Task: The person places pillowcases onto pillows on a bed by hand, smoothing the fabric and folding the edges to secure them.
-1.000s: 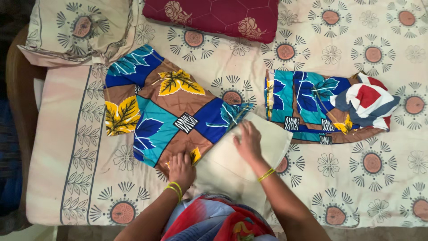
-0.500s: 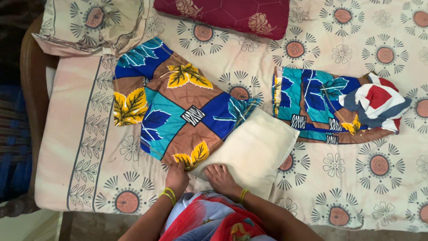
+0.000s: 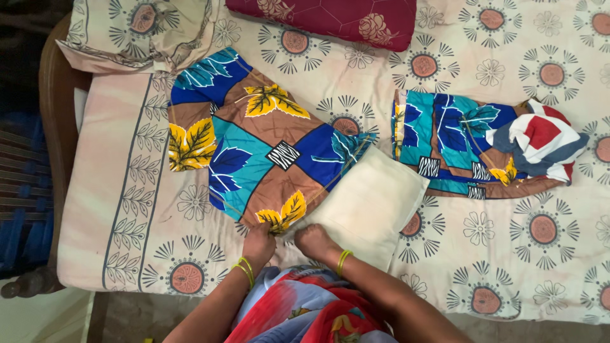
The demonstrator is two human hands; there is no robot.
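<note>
Near the front edge of the bed (image 3: 114, 209), the cream pillow (image 3: 372, 206) lies partly inside the leaf-print cover (image 3: 254, 152); only its far corner is tucked under the cloth, and most of it is still bare, so the covering looks barely begun; the left hand (image 3: 259, 244) pinches the cover's open edge shut between its fingers, while the right hand (image 3: 314, 242) is closed on the pillow's near corner; a second printed cover (image 3: 445, 149) with a striped cloth (image 3: 540, 143) on it lies toward the right edge, a maroon pillow (image 3: 324, 19) at the back edge.
</note>
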